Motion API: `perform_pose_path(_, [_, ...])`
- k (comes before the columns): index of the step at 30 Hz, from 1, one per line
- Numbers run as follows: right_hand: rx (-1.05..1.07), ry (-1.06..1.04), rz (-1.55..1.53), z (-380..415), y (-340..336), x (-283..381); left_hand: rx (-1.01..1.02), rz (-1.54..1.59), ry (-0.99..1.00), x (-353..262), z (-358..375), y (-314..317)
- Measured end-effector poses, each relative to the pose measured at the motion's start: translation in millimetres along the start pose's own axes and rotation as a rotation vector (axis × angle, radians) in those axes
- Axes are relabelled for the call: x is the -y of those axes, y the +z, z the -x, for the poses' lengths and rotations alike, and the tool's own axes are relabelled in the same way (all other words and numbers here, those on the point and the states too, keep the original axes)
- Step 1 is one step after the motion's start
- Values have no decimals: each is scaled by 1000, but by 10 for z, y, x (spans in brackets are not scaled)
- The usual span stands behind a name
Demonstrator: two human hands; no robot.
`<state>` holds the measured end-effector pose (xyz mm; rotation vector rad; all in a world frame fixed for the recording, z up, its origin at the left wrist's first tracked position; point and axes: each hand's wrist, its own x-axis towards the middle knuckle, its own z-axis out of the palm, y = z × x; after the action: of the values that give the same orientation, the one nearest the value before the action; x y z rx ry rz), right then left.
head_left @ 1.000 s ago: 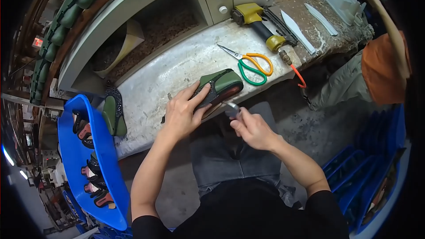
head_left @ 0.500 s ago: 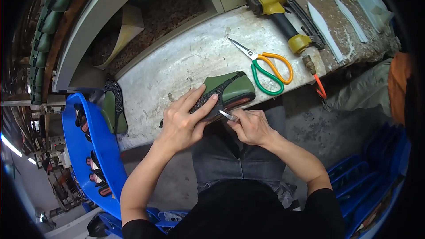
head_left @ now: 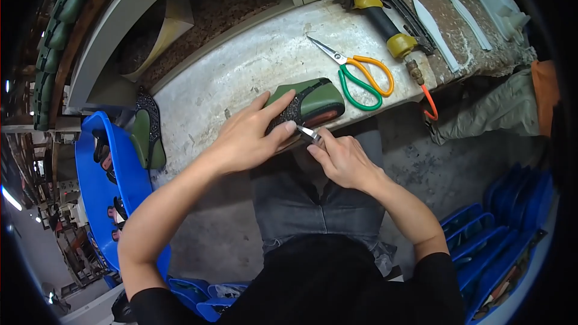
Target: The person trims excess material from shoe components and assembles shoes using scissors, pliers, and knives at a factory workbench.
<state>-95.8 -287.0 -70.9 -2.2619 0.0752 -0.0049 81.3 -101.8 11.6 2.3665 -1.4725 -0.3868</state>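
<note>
A green shoe last [head_left: 323, 97] with a black glittery upper [head_left: 293, 111] on it lies at the front edge of the bench. My left hand [head_left: 241, 139] grips it at its left part, fingers over the top and thumb on the near side. My right hand [head_left: 348, 161] is closed around a small silver-bladed tool [head_left: 308, 134], its tip touching or close to the upper's lower edge beside my left thumb. The tool's handle is mostly hidden in my fingers. Scissors [head_left: 367, 84] with green and orange handles lie just beyond the last.
A yellow and black air nailer [head_left: 379, 18] with a red hose lies at the back right, near white strips [head_left: 435, 33]. Another green last [head_left: 141, 135] stands at the bench's left end, by a blue bin [head_left: 123, 168]. A machine opening [head_left: 223, 15] borders the back.
My left thumb has moved onto the upper's near edge and my left elbow has swung outward. The tool now points more up and left beside the thumb. The whole view has shifted slightly.
</note>
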Motion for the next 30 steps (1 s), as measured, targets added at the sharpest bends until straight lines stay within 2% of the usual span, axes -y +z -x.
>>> perform_pose_path(4, [-14,97,-320,109,61,104,229,-105,-221,-264,-161,-91])
perform_pose_path(5, [-15,101,-304,158,73,144,219,-94,-213,-303,-174,-79])
perform_pose_path(9, [-431,136,-397,437,225,352,189,-258,-194,-385,-154,-31])
perform_pose_path(11, [-639,-66,-239,277,468,343,249,-228,-168,-335,-174,-121])
perform_pose_path(12, [-641,-69,-227,129,591,282,313,-203,-143,-294,-215,-185])
perform_pose_path(14, [-629,21,28,-209,721,169,430,-166,-104,-233,-259,-323])
perform_pose_path(20, [-722,6,48,-152,630,408,361,-143,-101,-183,-199,-135])
perform_pose_path(24, [-583,148,-303,78,416,494,-260,26,269,186,50,25])
perform_pose_path(25, [-590,150,-310,111,359,511,-253,19,273,229,94,20])
perform_pose_path(29, [-50,315,-693,355,245,620,-524,1,439,320,306,89])
perform_pose_path(30, [-51,319,-693,362,268,619,-523,5,440,302,333,121])
